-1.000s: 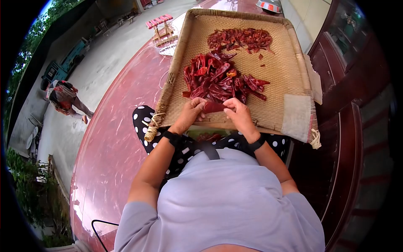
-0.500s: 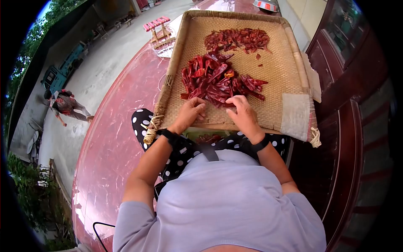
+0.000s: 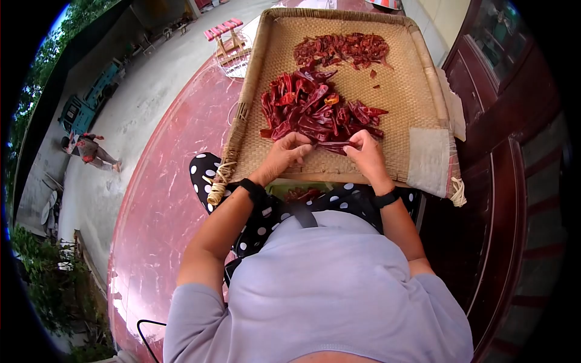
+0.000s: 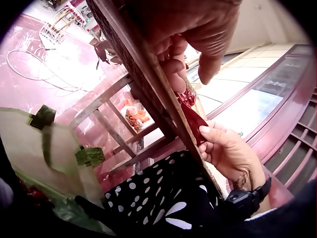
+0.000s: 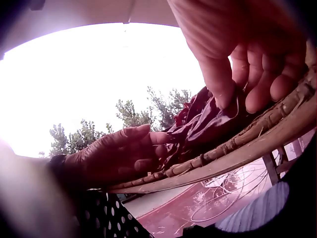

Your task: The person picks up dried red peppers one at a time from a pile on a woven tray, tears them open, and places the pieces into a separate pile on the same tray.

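Observation:
On a woven tray (image 3: 399, 115), a pile of dried red chilies (image 3: 302, 106) lies just beyond both hands. My right hand (image 3: 369, 158) pinches one long dried chili (image 3: 333, 145) by its right end, between thumb and fingers. In the left wrist view the same chili (image 4: 194, 121) shows as a flat, dark red piece above the tray's rim. My left hand (image 3: 287, 156) is at the chili's other end, fingers relaxed and thumb held apart from them. In the right wrist view, the left hand's (image 5: 119, 153) fingertips are right by the chili.
Smaller chili pieces (image 3: 345, 49) lie at the tray's far end. A greenish bag (image 4: 54, 168) with red contents sits by the lap below the tray. Beyond are a striped stool (image 3: 224, 30), a red table (image 3: 175, 163) and a person (image 3: 91, 150) walking in the yard.
The chili held between both hands a second ago is gone from them. The right hand reached to the pile and now pinches another. The person in the yard has moved.

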The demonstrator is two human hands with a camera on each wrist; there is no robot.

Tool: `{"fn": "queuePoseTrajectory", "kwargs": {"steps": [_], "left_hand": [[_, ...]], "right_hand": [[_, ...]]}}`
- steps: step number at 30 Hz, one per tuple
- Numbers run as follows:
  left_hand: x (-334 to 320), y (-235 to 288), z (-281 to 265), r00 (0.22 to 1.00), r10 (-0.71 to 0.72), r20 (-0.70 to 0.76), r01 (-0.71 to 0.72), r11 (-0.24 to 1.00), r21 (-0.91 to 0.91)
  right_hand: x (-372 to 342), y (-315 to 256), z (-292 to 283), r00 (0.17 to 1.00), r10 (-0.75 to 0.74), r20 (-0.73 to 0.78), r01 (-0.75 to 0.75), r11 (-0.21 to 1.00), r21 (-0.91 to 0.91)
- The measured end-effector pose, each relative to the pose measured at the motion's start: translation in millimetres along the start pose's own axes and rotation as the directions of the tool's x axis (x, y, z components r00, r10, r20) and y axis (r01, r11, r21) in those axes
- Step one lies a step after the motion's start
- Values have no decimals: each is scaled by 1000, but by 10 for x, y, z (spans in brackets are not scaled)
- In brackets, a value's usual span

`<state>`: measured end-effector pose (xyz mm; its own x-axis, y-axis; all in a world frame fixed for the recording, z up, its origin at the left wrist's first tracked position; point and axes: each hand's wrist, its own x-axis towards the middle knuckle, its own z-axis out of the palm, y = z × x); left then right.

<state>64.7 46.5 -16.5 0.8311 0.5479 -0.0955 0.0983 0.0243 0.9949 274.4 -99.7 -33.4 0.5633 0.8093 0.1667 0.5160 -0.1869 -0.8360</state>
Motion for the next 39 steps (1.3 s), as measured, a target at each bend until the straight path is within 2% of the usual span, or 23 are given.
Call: {"fn": "queuePoseTrajectory", "kwargs": {"steps": [1, 3, 4, 5, 7, 8, 11, 14, 17, 18, 19, 21, 24, 27, 30, 32, 33, 35, 38, 39], "left_hand": [[-37, 64, 36, 1000, 5, -6, -5, 1000, 17], [-87, 151, 88, 1000, 5, 6, -5, 999, 40], [-106, 185, 91, 1000, -1, 24, 0, 999, 46], [-114, 204, 84, 999, -6, 42, 4, 999, 52], [-54, 38, -17, 985, 0, 173, -6, 999, 36], [-16, -59, -73, 972, 2, 235, -9, 1000, 28], [-34, -101, -104, 958, 19, 288, -13, 1000, -26], [-26, -117, -98, 961, 49, 273, -43, 999, -31], [-29, -89, -166, 966, 15, 259, 8, 996, -88], [-33, -85, -173, 975, 41, 217, -33, 999, -40], [-33, -86, -166, 982, 70, 177, -74, 997, 11], [-40, -105, -147, 986, 68, 154, -62, 997, -48], [-35, -114, -131, 989, 59, 135, -51, 997, -66], [-27, -115, -139, 991, 57, 123, -49, 996, -68], [-34, -128, -142, 991, 70, 114, -61, 995, -82], [-30, -130, -141, 991, 76, 110, -66, 993, -95], [-31, -128, -142, 991, 74, 109, -63, 993, -101], [-28, -132, -147, 992, 70, 108, -59, 993, -104], [-15, -152, -157, 992, 68, 106, -58, 994, -92], [-13, -155, -155, 992, 69, 104, -61, 995, -84]], "right_hand": [[-32, -16, -12, 998, 43, 38, -46, 997, 63], [-83, 31, 87, 997, -46, 57, 30, 966, 256], [-163, -216, 36, 987, 56, 153, -102, 944, 314], [-180, -210, 97, 988, 7, 157, -52, 956, 288], [-215, -302, 145, 975, -154, 161, 115, 967, 229], [-203, -280, 170, 966, -148, 212, 80, 950, 302], [-217, -253, 176, 944, -109, 310, -62, 868, 493], [-227, -208, 169, 925, -113, 362, -106, 840, 531], [-264, -363, 87, 929, -103, 355, -60, 906, 420], [-285, -414, 66, 925, -131, 357, -15, 925, 380], [-303, -461, 50, 914, -183, 363, 54, 939, 338], [-334, -525, 48, 882, -281, 378, 194, 948, 252], [-358, -471, 190, 859, -421, 293, 395, 907, 145], [-401, -539, 167, 860, -340, 380, 277, 937, 210], [-311, -427, 136, 900, -362, 242, 353, 932, 80], [-187, -387, 9, 963, -258, 72, 258, 966, 18], [-90, -204, -46, 931, -361, -58, 352, 927, -127], [18, -93, -205, 940, -299, -167, 216, 896, -388], [188, 213, -324, 942, -247, -225, 94, 842, -531], [217, 233, -347, 954, -227, -197, 77, 819, -569]]}}
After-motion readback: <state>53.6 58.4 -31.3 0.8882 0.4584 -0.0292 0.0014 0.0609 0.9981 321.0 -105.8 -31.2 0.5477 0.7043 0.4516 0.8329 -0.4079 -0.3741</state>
